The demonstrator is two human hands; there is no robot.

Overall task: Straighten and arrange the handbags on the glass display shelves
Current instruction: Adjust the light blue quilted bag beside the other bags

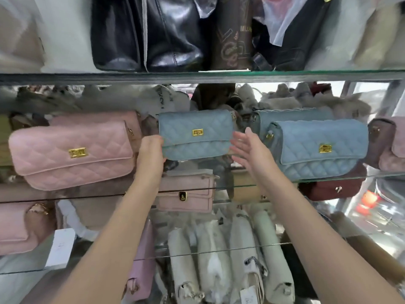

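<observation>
I'm looking into a handbag shop: stacked glass shelves crowded with near-identical quilted pink bags and blue bags facing out, and more bags below wrapped in pale dust covers.

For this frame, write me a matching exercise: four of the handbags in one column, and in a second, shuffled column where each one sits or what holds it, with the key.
Things:
1. pink bag
2. small blue bag
3. black bag
4. dark red bag

Places:
A. on the top shelf
B. below the middle shelf, at the right
C. gripped at its left end by the left hand
D. on the middle shelf, left of the left hand

Pairs: 1-D; 2-C; 3-A; 4-B
</observation>
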